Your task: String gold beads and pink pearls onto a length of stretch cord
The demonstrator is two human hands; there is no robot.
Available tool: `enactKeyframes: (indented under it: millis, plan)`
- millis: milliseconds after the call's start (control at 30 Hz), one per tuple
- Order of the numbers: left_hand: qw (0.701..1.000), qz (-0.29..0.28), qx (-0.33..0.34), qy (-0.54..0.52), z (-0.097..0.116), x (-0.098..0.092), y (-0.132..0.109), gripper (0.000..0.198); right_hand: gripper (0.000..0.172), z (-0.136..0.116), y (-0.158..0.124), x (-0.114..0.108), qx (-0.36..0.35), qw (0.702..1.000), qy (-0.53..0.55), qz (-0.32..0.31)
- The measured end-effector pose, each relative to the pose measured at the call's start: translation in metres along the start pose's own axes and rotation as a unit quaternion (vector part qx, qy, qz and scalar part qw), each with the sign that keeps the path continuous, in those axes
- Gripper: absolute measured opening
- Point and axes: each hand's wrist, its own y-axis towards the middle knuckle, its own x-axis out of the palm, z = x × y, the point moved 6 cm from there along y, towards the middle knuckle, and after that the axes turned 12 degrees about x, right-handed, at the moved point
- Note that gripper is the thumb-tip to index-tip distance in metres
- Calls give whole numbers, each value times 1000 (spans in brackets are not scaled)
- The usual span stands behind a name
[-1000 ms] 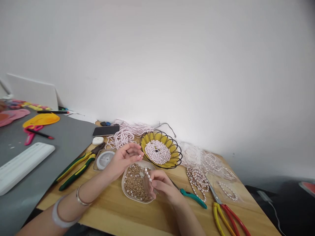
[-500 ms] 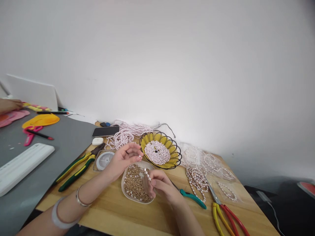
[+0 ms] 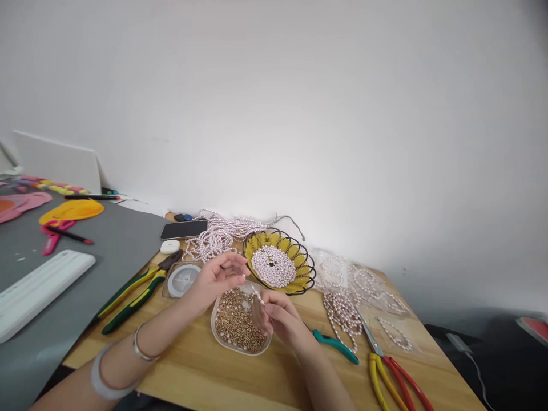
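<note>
My left hand (image 3: pixel 223 275) hovers over the back of a clear plastic tub (image 3: pixel 217 338), thumb and fingertips pinched on a tiny pale bead (image 3: pixel 244 277). My right hand (image 3: pixel 278 317) is closed on a short strand of pale beads (image 3: pixel 257 293), whose free end points up toward the left fingertips. Any thread between the two hands is too fine to see. Loose gold beads (image 3: pixel 237 319) with some white ones fill the tub below. Just behind the hands stands a yellow and black wire basket (image 3: pixel 306 274) with pale pink beads (image 3: pixel 274 265).
Green-yellow pliers (image 3: pixel 135 291) and a thread spool (image 3: pixel 183 279) lie left. Right are a teal-handled tool (image 3: pixel 336 345), red-yellow handled scissors (image 3: pixel 381 359), and bagged bead strands (image 3: pixel 372 285). Pink bead strings (image 3: pixel 226 228) and a phone (image 3: pixel 184 229) lie behind, near the wall.
The right hand has risen slightly and the strand's end has swung up toward the left fingers. The left hand has barely moved. Another person's hand at far left has gone from view.
</note>
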Motion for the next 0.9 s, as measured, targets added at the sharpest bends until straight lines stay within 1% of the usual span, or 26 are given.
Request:
enactKeyframes:
  millis: [133,200,300,400,500,567,600,633,667,733,767,800,833,900]
  plan:
    - [1000,-20,-20,0,0,3,0,28,34,-1,1,0,8,1000,-27,15]
    - [999,-37,-32,6,0,5,-1,29,37,-4,2,3,14,998,-60,25]
    - [998,-46,-47,13,0,7,-2,31,40,-8,3,9,7,993,-116,33]
    - [997,-48,-54,9,0,7,-3,34,39,-11,4,14,-28,985,-165,40]
    - [998,-38,-42,7,2,7,-2,34,36,-15,3,14,-85,972,-209,71]
    - [998,-30,-33,46,2,4,-1,30,34,-19,1,11,-121,960,-232,97]
    - [995,-31,-28,89,2,2,0,28,34,-20,0,10,-135,956,-237,111]
    - [988,-39,-19,150,2,1,1,24,34,-22,-1,8,-147,952,-236,126]
    - [973,-54,-8,224,1,0,1,21,33,-23,-2,5,-156,950,-231,140]
    - [925,-107,18,365,-2,1,1,16,32,-26,-4,0,-170,946,-218,169]
    - [899,-142,29,414,-4,3,0,15,32,-27,-5,-2,-175,944,-213,183]
    - [878,-183,39,441,-8,6,-2,14,32,-28,-6,-4,-179,941,-208,197]
    - [864,-226,47,447,-11,10,-6,12,32,-28,-7,-6,-181,939,-204,208]
    - [846,-306,60,433,-16,19,-13,8,32,-29,-8,-8,-186,938,-193,221]
